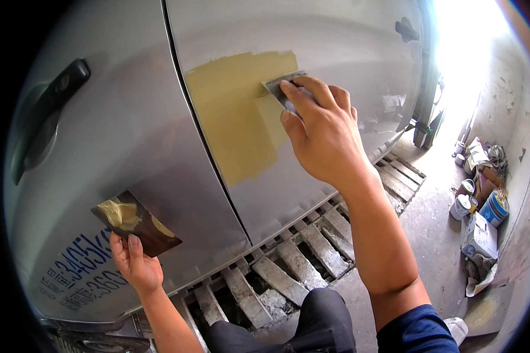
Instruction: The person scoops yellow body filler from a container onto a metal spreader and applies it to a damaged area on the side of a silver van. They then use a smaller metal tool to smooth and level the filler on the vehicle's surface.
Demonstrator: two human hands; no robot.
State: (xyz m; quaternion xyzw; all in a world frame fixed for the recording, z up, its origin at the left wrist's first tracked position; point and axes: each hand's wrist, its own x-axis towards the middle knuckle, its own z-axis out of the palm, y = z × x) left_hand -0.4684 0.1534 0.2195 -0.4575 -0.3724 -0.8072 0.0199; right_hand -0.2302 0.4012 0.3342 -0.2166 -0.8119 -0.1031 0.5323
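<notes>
My right hand (327, 126) grips a flat putty spreader (281, 88), its edge against a patch of yellow body filler (229, 112) on the grey vehicle panel (347, 53). The patch is smeared broadly, with visible stroke edges. Lower on the left, my left hand (136, 262) pinches a dark, flat mixing plate (153, 235) between thumb and fingers. A lump of wet yellow filler (121, 215) lies on the plate, with another smear along its right edge. The plate is held in front of the vehicle door (118, 135), away from the patch.
A black door handle (53, 112) juts out at the left. A dark seam runs between the panels. Below lies a slatted concrete floor grate (282, 276) with gaps. Paint buckets (493, 209), a white box (480, 235) and rags stand along the right wall.
</notes>
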